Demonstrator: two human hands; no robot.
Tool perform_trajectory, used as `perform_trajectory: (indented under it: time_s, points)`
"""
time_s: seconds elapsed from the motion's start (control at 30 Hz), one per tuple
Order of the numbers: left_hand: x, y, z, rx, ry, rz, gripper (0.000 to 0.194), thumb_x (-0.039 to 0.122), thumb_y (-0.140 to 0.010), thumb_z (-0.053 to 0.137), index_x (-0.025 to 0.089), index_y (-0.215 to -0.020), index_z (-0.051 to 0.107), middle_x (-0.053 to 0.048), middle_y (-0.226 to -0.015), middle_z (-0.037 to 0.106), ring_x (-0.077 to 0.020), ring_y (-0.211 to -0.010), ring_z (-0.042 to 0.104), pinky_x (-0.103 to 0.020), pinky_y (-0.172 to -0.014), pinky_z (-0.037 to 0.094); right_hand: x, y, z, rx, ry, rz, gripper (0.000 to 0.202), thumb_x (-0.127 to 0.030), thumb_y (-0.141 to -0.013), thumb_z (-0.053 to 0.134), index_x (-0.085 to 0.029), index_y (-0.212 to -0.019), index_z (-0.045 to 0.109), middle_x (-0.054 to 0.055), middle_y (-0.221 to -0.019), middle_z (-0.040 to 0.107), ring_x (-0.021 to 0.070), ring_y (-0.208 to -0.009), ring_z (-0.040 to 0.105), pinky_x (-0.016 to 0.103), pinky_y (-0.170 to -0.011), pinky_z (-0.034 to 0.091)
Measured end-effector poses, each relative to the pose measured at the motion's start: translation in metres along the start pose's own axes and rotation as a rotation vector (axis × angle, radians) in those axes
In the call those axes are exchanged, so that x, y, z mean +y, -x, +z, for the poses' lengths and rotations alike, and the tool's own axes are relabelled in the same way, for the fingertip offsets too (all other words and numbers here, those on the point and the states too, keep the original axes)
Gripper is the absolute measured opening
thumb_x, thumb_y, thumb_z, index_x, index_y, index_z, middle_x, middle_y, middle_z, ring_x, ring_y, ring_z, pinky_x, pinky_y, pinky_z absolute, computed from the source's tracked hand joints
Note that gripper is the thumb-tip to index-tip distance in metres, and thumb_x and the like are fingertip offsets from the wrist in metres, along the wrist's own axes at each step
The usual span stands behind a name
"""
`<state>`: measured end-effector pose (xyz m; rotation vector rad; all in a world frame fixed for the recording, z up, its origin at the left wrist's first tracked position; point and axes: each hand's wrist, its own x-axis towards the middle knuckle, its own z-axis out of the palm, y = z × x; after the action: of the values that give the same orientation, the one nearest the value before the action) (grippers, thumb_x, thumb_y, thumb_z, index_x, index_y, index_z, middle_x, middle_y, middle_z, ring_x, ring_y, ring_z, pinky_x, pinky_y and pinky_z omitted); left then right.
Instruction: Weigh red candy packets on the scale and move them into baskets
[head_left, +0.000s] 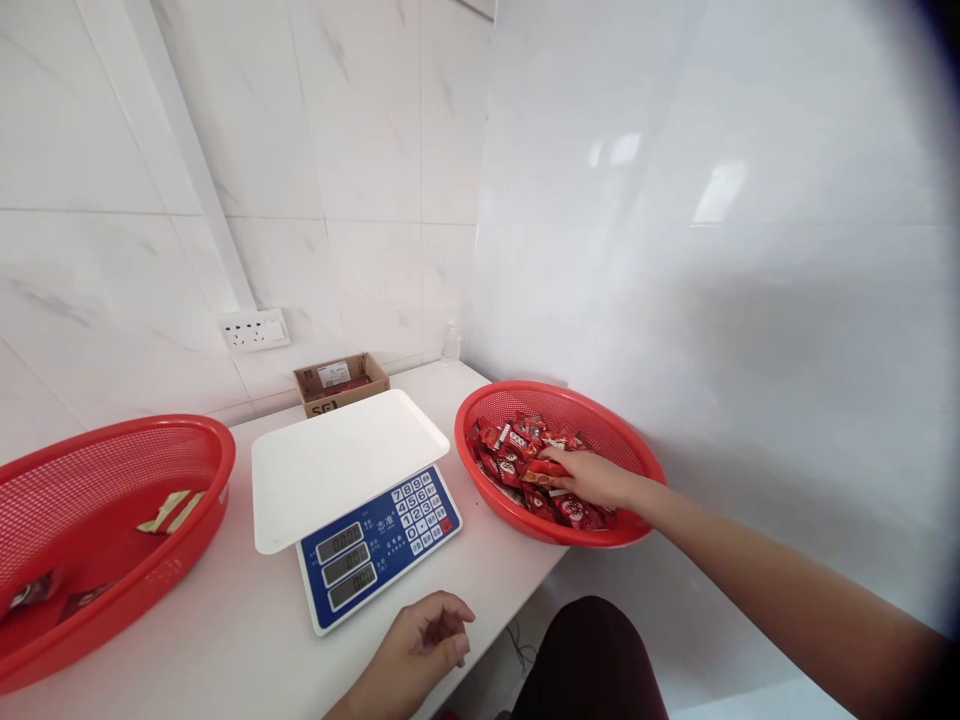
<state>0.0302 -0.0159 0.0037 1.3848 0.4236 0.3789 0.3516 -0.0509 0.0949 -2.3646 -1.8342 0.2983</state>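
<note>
My right hand point(589, 477) reaches into the right red plastic basket point(517, 512), its fingers closed on a small red and orange snack packet point(544, 470). Around it in the basket lie many red wrapped snack packets point(510, 466). My left hand point(421, 645) hovers over the table's front edge with fingers loosely curled, the thumb apart from them and nothing held. Just beyond it stands a white and blue weighing scale point(382, 540) with a flat white pan point(345, 465). Nothing lies on the pan, and the displays seem to read zeros.
At left stands another red basket point(172, 560) with a few packets, one pale yellow point(171, 512). A small cardboard box point(341, 385) sits behind the scale. A clear bottle point(451, 341) is in the corner of the white table point(247, 620). Walls close off the back and right.
</note>
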Motion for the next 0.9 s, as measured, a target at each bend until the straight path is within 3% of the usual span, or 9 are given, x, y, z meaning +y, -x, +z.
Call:
perform_trajectory:
  time_s: [0.1,0.33,0.6,0.77,0.9]
  points:
    - [-0.001,0.0,-0.001,-0.001,0.002,-0.003,0.034,0.044,-0.074,0.064,0.015,-0.089,0.057,0.0,-0.071,0.051,-0.0131,-0.066,0.048,-0.026,-0.065,0.038,0.008,-0.004,-0.009,0.002,-0.071,-0.004,0.032,-0.035,-0.08,0.049,-0.024,-0.11,0.053,0.006,-0.104,0.065,0.0238,-0.091,0.061,0.028,-0.071,0.044]
    - [-0.009,-0.001,-0.001,-0.024,0.001,-0.009,0.035,0.044,-0.073,0.065,0.015,-0.091,0.058,0.0,-0.072,0.051,-0.0131,-0.067,0.048,-0.026,-0.064,0.038,0.016,-0.016,-0.025,0.093,-0.02,0.115,0.024,-0.039,-0.082,0.044,-0.02,-0.074,0.057,0.005,-0.08,0.068,0.0215,-0.072,0.062,0.026,-0.058,0.04]
    - [-0.007,-0.001,0.001,-0.018,-0.017,-0.028,0.034,0.043,-0.071,0.066,0.016,-0.09,0.059,0.0,-0.071,0.051,-0.0135,-0.066,0.048,-0.025,-0.064,0.038,0.014,-0.035,-0.035,0.209,0.093,0.151,0.019,-0.033,-0.083,0.045,-0.019,-0.091,0.056,0.007,-0.089,0.067,0.0205,-0.078,0.061,0.025,-0.063,0.039]
    - [-0.008,0.0,0.001,-0.026,-0.016,-0.006,0.03,0.039,-0.073,0.065,0.016,-0.092,0.059,0.001,-0.072,0.051,-0.0133,-0.068,0.049,-0.025,-0.064,0.039,-0.016,-0.046,-0.045,0.3,-0.089,0.107,0.021,-0.031,-0.082,0.047,-0.018,-0.093,0.06,0.007,-0.095,0.067,0.021,-0.084,0.06,0.026,-0.068,0.041]
    - [-0.014,0.0,-0.001,-0.022,-0.03,0.015,0.029,0.038,-0.074,0.065,0.016,-0.092,0.06,0.0,-0.072,0.053,-0.013,-0.066,0.05,-0.024,-0.063,0.039,-0.067,-0.06,-0.045,0.168,-0.443,-0.019,0.021,-0.031,-0.08,0.052,-0.017,-0.093,0.061,0.004,-0.087,0.069,0.0192,-0.077,0.063,0.025,-0.065,0.046]
